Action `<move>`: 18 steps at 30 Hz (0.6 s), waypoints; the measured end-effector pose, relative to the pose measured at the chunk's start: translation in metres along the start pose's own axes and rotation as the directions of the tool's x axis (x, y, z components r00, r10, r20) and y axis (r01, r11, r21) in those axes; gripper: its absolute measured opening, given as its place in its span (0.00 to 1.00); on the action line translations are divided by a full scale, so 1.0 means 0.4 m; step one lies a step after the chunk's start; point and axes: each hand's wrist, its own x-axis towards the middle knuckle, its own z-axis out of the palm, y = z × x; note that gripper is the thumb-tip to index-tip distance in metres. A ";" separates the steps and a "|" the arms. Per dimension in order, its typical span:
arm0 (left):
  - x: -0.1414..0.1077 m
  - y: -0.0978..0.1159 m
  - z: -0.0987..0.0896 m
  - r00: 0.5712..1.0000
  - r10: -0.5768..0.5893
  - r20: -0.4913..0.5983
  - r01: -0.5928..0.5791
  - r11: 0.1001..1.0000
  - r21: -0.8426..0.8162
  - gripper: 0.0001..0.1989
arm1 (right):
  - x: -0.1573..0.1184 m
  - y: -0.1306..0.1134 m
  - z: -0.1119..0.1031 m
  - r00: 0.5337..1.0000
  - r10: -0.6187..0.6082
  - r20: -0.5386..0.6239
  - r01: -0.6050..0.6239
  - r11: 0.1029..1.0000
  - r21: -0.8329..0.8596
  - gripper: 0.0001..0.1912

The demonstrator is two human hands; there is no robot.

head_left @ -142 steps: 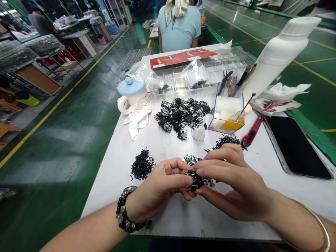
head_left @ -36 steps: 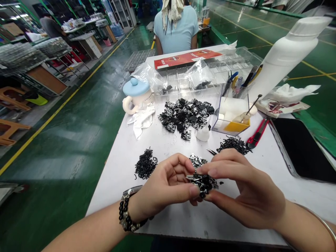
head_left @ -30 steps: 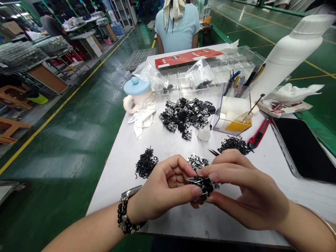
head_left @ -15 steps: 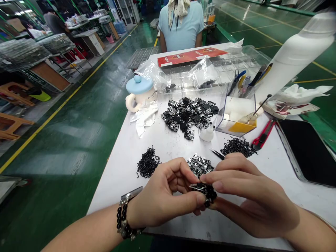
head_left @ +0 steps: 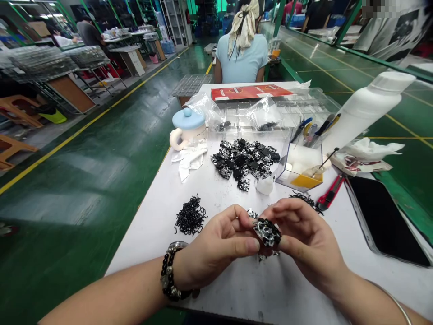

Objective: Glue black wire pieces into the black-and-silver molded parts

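Between both hands, above the front of the white table, is a small black and silver part [head_left: 267, 232]. My left hand [head_left: 221, 246] pinches its left side with thumb and fingers. On the right side, my right hand [head_left: 309, 241] grips it with thumb below and fingers curled above. Silver pieces [head_left: 253, 214] show just behind the hands, mostly hidden by them. A pile of small black curved pieces [head_left: 191, 215] lies left of my left hand. Farther back sits a larger heap of black and silver parts [head_left: 241, 160].
A lidded cup [head_left: 189, 128] and tissue [head_left: 190, 161] stand back left. At right are a tool holder [head_left: 301, 164], white bottle [head_left: 368, 110], red cutter [head_left: 330, 193], phone [head_left: 385, 219] and more black pieces [head_left: 304, 198]. A person [head_left: 241, 54] sits beyond the table.
The held part has turned, and more of its silver face shows. My right hand has tilted more upright, its fingers shifting around the part. The camera view has lifted.
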 end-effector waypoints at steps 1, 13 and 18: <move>0.001 -0.002 0.002 1.000 0.006 -0.015 -0.006 1.000 -0.010 0.17 | 0.000 0.003 0.003 0.999 0.029 0.022 -0.029 0.999 0.028 0.17; -0.009 0.000 0.008 0.990 0.091 -0.112 -0.075 0.988 0.139 0.17 | 0.074 -0.021 -0.075 0.942 -0.249 -0.226 0.119 0.875 -0.470 0.14; -0.019 -0.009 0.005 0.970 0.123 -0.211 -0.065 0.963 0.263 0.16 | 0.107 0.004 -0.098 0.944 -0.221 -0.245 -0.098 0.522 -0.847 0.22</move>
